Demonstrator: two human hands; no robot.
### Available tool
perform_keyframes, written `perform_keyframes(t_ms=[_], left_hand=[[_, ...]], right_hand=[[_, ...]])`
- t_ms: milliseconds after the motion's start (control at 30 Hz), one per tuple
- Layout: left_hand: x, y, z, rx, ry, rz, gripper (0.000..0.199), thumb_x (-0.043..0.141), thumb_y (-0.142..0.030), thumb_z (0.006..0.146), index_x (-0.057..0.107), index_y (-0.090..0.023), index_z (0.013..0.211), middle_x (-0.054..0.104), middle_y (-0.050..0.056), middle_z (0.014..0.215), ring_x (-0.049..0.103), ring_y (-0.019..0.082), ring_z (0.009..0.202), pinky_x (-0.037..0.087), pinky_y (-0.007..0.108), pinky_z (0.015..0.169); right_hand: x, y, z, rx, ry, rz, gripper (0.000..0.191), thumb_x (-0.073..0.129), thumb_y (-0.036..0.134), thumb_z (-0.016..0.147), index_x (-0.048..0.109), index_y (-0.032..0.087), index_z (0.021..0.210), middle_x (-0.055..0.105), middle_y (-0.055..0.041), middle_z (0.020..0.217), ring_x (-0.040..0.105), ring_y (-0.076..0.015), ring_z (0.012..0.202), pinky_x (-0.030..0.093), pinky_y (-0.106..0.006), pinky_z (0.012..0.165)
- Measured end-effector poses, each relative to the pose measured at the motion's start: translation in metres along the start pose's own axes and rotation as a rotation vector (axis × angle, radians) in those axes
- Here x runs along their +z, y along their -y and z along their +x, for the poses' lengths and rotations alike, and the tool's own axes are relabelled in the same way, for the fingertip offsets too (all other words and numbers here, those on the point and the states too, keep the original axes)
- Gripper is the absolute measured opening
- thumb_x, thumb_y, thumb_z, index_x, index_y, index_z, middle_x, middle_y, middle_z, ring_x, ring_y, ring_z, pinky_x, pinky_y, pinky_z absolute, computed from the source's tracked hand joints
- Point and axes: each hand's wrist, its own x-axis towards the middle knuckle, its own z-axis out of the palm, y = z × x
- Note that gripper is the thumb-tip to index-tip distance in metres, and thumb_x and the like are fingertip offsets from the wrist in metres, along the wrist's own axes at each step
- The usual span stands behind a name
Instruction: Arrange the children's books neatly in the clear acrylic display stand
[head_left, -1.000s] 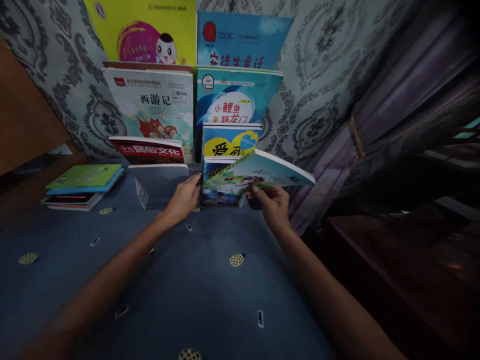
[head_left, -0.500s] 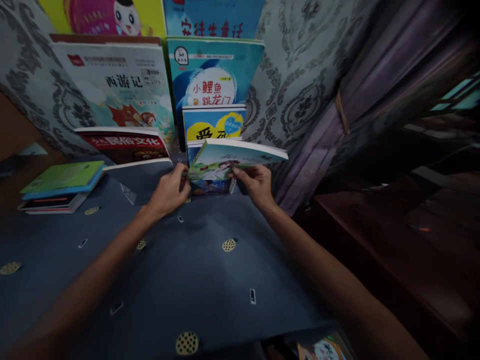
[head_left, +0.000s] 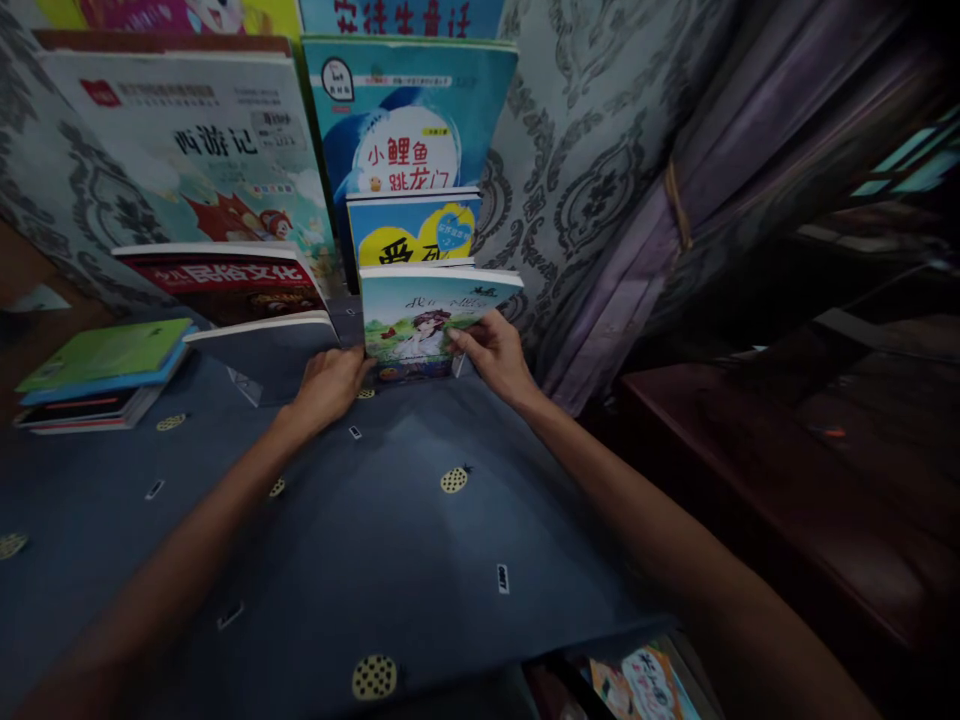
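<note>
A thin book with a green and pale blue cover [head_left: 420, 320] stands nearly upright in front of a blue and yellow book [head_left: 412, 228]. My right hand [head_left: 491, 355] pinches its right side, thumb on the cover. At its lower left edge is my left hand [head_left: 334, 383], fingers bent together; what they grip is too small to make out. Left of that hand, a dark-covered book [head_left: 270, 350] leans before a red-titled book [head_left: 232, 285]. Behind stand a pale book [head_left: 202, 150] and a teal book [head_left: 412, 110].
A small pile of books with a green one on top [head_left: 105, 355] lies at the left of the blue patterned cloth [head_left: 420, 560]. Patterned wallpaper is behind, a tied purple curtain [head_left: 637, 250] at right. More books [head_left: 645, 685] show below the cloth's front edge.
The green and pale blue book has swung from a slant to nearly upright, lined up with the books behind. My right hand moved slightly left with it. The whole view has shifted a little.
</note>
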Motion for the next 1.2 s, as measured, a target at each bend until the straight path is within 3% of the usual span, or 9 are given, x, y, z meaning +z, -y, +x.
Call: perform_keyframes(t_ms=[200, 333, 467, 667, 800, 967, 1067, 1200], left_hand=[[-0.006, -0.002, 0.003, 0.001, 0.079, -0.022, 0.036, 0.039, -0.036, 0.104, 0.066, -0.015, 0.115, 0.075, 0.018, 0.110, 0.072, 0.032, 0.103, 0.053, 0.038, 0.087], [0.002, -0.001, 0.001, -0.028, 0.002, -0.060, 0.038, 0.039, -0.037, 0.105, 0.055, -0.012, 0.128, 0.074, 0.018, 0.109, 0.072, 0.029, 0.102, 0.053, 0.036, 0.087], [0.011, 0.001, 0.000, -0.028, -0.067, -0.053, 0.041, 0.037, -0.035, 0.105, 0.050, -0.008, 0.133, 0.075, 0.020, 0.103, 0.073, 0.030, 0.096, 0.054, 0.036, 0.082], [0.009, -0.002, 0.000, -0.019, -0.041, -0.011, 0.043, 0.034, -0.036, 0.106, 0.049, -0.006, 0.131, 0.075, 0.021, 0.099, 0.075, 0.030, 0.091, 0.054, 0.035, 0.077], [0.004, -0.008, 0.000, -0.008, -0.014, 0.029, 0.045, 0.031, -0.035, 0.106, 0.048, -0.004, 0.134, 0.075, 0.023, 0.103, 0.075, 0.032, 0.097, 0.054, 0.037, 0.080], [0.001, -0.014, 0.000, 0.009, 0.046, 0.030, 0.047, 0.033, -0.031, 0.105, 0.045, 0.000, 0.139, 0.073, 0.028, 0.109, 0.074, 0.034, 0.102, 0.055, 0.040, 0.083], [0.001, -0.015, 0.000, -0.009, 0.013, -0.034, 0.046, 0.036, -0.033, 0.105, 0.044, -0.002, 0.137, 0.073, 0.026, 0.109, 0.074, 0.034, 0.102, 0.054, 0.039, 0.084], [0.003, -0.015, 0.001, -0.059, -0.122, -0.156, 0.048, 0.040, -0.035, 0.104, 0.038, -0.001, 0.139, 0.075, 0.025, 0.099, 0.076, 0.034, 0.095, 0.055, 0.039, 0.079]], right_hand=[[0.002, 0.001, -0.004, 0.000, -0.062, -0.199, 0.046, 0.065, 0.064, 0.086, 0.059, 0.025, 0.110, 0.067, -0.0027, 0.089, 0.066, -0.0218, 0.072, 0.056, -0.037, 0.065], [0.007, 0.004, -0.006, -0.045, -0.135, -0.322, 0.035, 0.064, 0.055, 0.089, 0.057, 0.024, 0.105, 0.065, -0.0037, 0.092, 0.063, -0.0211, 0.074, 0.054, -0.038, 0.070], [0.010, 0.006, -0.006, -0.051, -0.190, -0.338, 0.036, 0.063, 0.051, 0.090, 0.054, 0.025, 0.114, 0.065, -0.0053, 0.099, 0.060, -0.0187, 0.072, 0.054, -0.037, 0.072], [0.011, 0.004, -0.008, -0.065, -0.197, -0.346, 0.042, 0.059, 0.049, 0.093, 0.052, 0.024, 0.126, 0.065, -0.0073, 0.099, 0.062, -0.0213, 0.078, 0.055, -0.041, 0.075], [0.012, 0.004, -0.013, -0.139, -0.192, -0.454, 0.036, 0.051, 0.045, 0.096, 0.058, 0.023, 0.124, 0.063, -0.0103, 0.103, 0.063, -0.0266, 0.092, 0.056, -0.046, 0.081], [0.012, 0.003, -0.016, -0.155, -0.133, -0.454, 0.039, 0.048, 0.045, 0.098, 0.059, 0.022, 0.128, 0.066, -0.0113, 0.103, 0.064, -0.0292, 0.095, 0.057, -0.051, 0.084], [0.012, 0.008, -0.014, -0.177, -0.159, -0.419, 0.051, 0.047, 0.046, 0.099, 0.047, 0.023, 0.144, 0.065, -0.0155, 0.123, 0.064, -0.0315, 0.110, 0.056, -0.053, 0.093], [0.013, 0.027, -0.005, -0.271, -0.221, -0.444, 0.065, 0.043, 0.045, 0.102, 0.019, 0.029, 0.161, 0.049, -0.0158, 0.150, 0.053, -0.0316, 0.133, 0.051, -0.052, 0.106]])
